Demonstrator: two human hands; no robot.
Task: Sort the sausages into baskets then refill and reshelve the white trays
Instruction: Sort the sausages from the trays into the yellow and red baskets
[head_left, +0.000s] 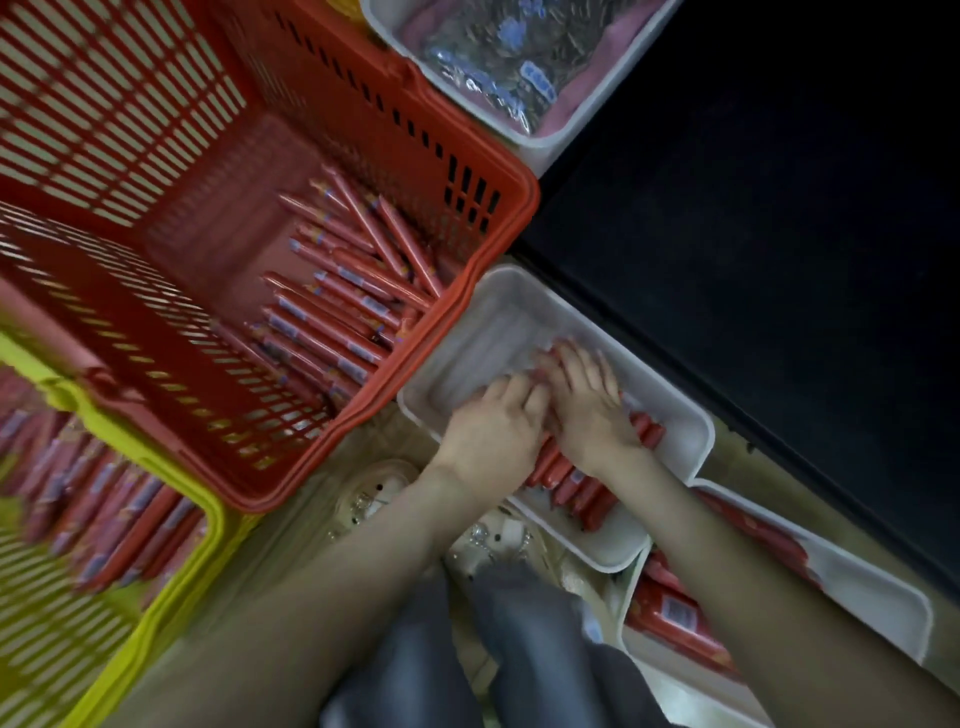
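Note:
A white tray (493, 317) lies on the floor in the middle, holding a bunch of red sausages (587, 488). My left hand (493, 426) and my right hand (587, 400) lie side by side on top of that bunch, fingers bent over the sausages. The red basket (467, 291) to the left holds several red sausages (332, 291) piled against its near right corner. A yellow basket (208, 514) at the lower left carries more sausages (114, 509), blurred. A second white tray (883, 592) at the lower right contains wider red packs (670, 608).
Another white tray (550, 140) with foil-wrapped packets sits at the top. A dark shelf area (753, 234) fills the right. A round white fixture (374, 493) lies on the floor below the red basket. My dark trouser legs (467, 649) are at the bottom.

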